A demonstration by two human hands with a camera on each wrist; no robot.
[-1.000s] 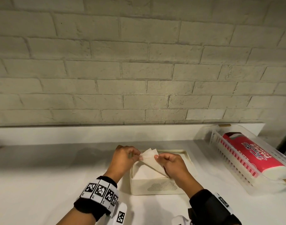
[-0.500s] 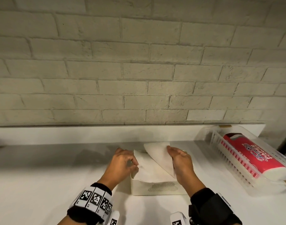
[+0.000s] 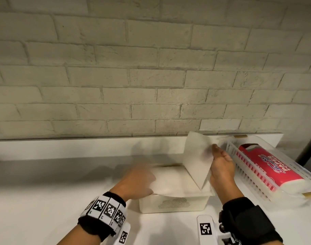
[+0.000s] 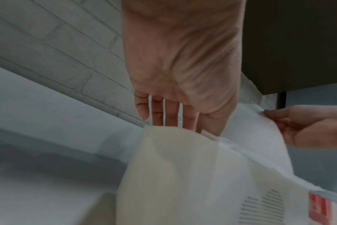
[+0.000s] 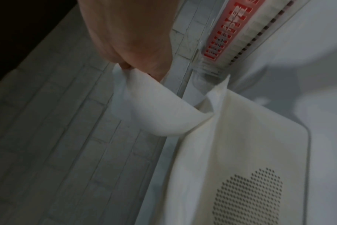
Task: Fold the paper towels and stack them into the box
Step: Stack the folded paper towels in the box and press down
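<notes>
Right hand (image 3: 221,164) pinches thin soft paper towel (image 3: 198,159); left hand (image 3: 136,183) blurred, fingers straight, over cream box (image 3: 174,204).

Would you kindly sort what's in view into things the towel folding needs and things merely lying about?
In use:
- paper towel, pinched by right hand
- box
- left hand, flat over the box
- red towel pack, likely the supply

Lying about:
- white basket holding the pack
</notes>
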